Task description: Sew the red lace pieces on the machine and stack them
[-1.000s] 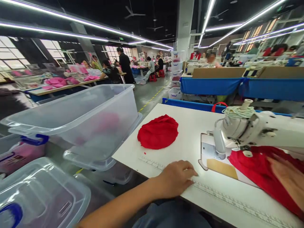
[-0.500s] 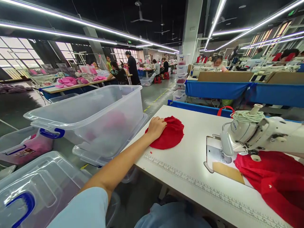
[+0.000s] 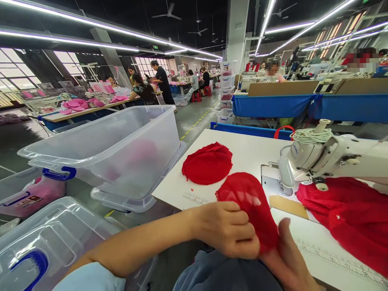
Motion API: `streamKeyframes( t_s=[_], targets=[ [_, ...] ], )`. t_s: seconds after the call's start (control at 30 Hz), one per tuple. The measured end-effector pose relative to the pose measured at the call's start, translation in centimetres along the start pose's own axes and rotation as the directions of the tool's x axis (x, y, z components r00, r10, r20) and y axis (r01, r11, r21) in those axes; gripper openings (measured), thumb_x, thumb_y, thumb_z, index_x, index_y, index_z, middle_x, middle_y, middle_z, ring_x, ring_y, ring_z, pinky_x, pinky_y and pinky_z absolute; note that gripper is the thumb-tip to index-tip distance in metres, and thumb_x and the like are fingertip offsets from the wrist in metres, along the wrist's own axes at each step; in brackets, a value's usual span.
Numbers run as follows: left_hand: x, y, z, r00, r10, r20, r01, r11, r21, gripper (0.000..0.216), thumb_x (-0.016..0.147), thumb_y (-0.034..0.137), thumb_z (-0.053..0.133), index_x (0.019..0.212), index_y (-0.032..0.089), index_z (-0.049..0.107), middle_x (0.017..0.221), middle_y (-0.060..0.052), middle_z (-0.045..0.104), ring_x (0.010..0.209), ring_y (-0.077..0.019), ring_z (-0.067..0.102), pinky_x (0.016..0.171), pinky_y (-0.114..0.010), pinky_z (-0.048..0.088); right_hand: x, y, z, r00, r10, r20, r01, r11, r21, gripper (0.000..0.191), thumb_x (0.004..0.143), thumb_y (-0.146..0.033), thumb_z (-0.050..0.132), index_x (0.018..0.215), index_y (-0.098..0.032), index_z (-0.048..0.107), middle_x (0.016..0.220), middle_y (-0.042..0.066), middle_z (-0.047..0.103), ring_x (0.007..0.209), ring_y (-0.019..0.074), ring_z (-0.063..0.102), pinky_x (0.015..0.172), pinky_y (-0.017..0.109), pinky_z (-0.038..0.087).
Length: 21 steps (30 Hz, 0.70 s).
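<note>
Hands pinch one red lace piece at lower centre, left hand gripping its edge, right hand beneath | risk: your loose grip may snag lace or drag red stack mid-frame off table.

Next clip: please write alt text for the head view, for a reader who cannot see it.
Both hands hold a round red fabric piece at the near edge of a white sewing table, left hand gripping it, right hand beneath. A red fabric stack lies beyond, a sewing machine to the right, and clear plastic bins to the left.
</note>
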<state>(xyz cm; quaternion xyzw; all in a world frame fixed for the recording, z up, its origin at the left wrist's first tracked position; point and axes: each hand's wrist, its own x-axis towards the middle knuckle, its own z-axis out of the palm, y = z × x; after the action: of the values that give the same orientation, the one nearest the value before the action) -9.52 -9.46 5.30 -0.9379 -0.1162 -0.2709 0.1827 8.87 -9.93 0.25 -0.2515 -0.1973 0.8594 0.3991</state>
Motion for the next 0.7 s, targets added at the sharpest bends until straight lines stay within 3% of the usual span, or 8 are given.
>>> streamKeyframes(
  t_s=[0.1,0.17,0.23,0.3,0.37,0.43,0.53,0.7],
  targets=[
    [-0.8,2.4,1.6,0.976,-0.168,0.135,0.194,0.959,-0.205,0.020,0.089,0.035,0.058,0.075,0.021,0.059,0.069,-0.003,0.058,0.063,-0.0154,0.045,0.059,-0.031,0.033,0.5,-0.4,-0.4,0.930,-0.046,-0.365,0.100,0.986,0.130,0.044,0.046,-0.030,0.095,0.086,-0.022,0.077,0.094,0.006,0.077,0.102,0.0266,0.069,0.091,0.037,0.055],
    [-1.5,2.5,2.6,0.873,-0.458,0.169,0.487,0.792,-0.367,0.031,0.093,0.046,0.050,0.078,0.020,0.057,0.076,-0.005,0.058,0.070,-0.0165,0.049,0.063,-0.031,0.038,-0.2,-0.9,-0.8,0.890,-0.026,-0.455,0.128,0.973,0.194,0.051,0.041,-0.020,0.095,0.089,-0.021,0.077,0.097,0.007,0.076,0.100,0.0281,0.070,0.091,0.040,0.056],
    [-1.7,1.9,3.6,0.589,-0.784,0.196,0.739,0.424,-0.524,0.036,0.095,0.050,0.044,0.083,0.018,0.057,0.085,-0.006,0.057,0.078,-0.0169,0.052,0.069,-0.030,0.043,-1.1,-1.2,-1.0,0.870,-0.039,-0.492,0.172,0.958,0.230,0.054,0.040,-0.018,0.095,0.091,-0.022,0.077,0.100,0.006,0.076,0.097,0.0282,0.070,0.091,0.042,0.056],
    [-1.1,1.1,4.6,0.262,-0.898,0.355,0.736,-0.052,-0.675,0.040,0.092,0.055,0.048,0.093,0.017,0.060,0.095,-0.008,0.059,0.086,-0.0174,0.056,0.076,-0.031,0.047,-1.9,-1.2,-1.2,0.849,-0.084,-0.522,0.231,0.947,0.224,0.056,0.039,-0.016,0.095,0.092,-0.023,0.077,0.100,0.005,0.076,0.097,0.0283,0.071,0.092,0.043,0.055],
    [0.0,0.5,5.6,0.135,-0.759,0.637,0.554,-0.475,-0.684,0.051,0.085,0.063,0.055,0.102,0.015,0.062,0.097,-0.008,0.064,0.085,-0.0170,0.060,0.076,-0.030,0.048,-2.6,-1.0,-1.5,0.829,-0.121,-0.546,0.264,0.945,0.191,0.056,0.039,-0.016,0.095,0.091,-0.023,0.077,0.099,0.006,0.076,0.100,0.0300,0.070,0.095,0.045,0.053],
    [1.1,0.2,6.2,0.171,-0.499,0.850,0.408,-0.749,-0.522,0.058,0.081,0.067,0.059,0.101,0.013,0.066,0.090,-0.008,0.067,0.077,-0.0161,0.062,0.071,-0.028,0.048,-3.0,-0.8,-2.1,0.806,-0.174,-0.565,0.299,0.945,0.136,0.054,0.040,-0.019,0.095,0.091,-0.023,0.077,0.100,0.006,0.076,0.103,0.0314,0.068,0.098,0.048,0.051],
    [2.4,0.3,6.6,0.295,-0.273,0.916,0.259,-0.900,-0.352,0.051,0.072,0.056,0.075,0.096,0.012,0.070,0.087,-0.008,0.070,0.075,-0.0168,0.064,0.072,-0.030,0.049,-3.4,-0.9,-2.9,0.738,-0.309,-0.600,0.412,0.910,0.038,0.052,0.048,-0.026,0.093,0.096,-0.026,0.076,0.109,0.005,0.074,0.110,0.0308,0.065,0.104,0.050,0.045],
    [3.8,0.7,7.3,0.439,-0.436,0.785,-0.044,-0.884,-0.466,0.041,0.069,0.022,0.084,0.107,0.016,0.070,0.100,-0.007,0.072,0.086,-0.0133,0.065,0.087,-0.027,0.047,-4.1,-1.5,-3.4,0.682,-0.346,-0.644,0.472,0.881,0.027,0.054,0.046,-0.040,0.093,0.096,-0.029,0.076,0.115,0.003,0.072,0.120,0.0293,0.059,0.112,0.048,0.035]
  ],
)
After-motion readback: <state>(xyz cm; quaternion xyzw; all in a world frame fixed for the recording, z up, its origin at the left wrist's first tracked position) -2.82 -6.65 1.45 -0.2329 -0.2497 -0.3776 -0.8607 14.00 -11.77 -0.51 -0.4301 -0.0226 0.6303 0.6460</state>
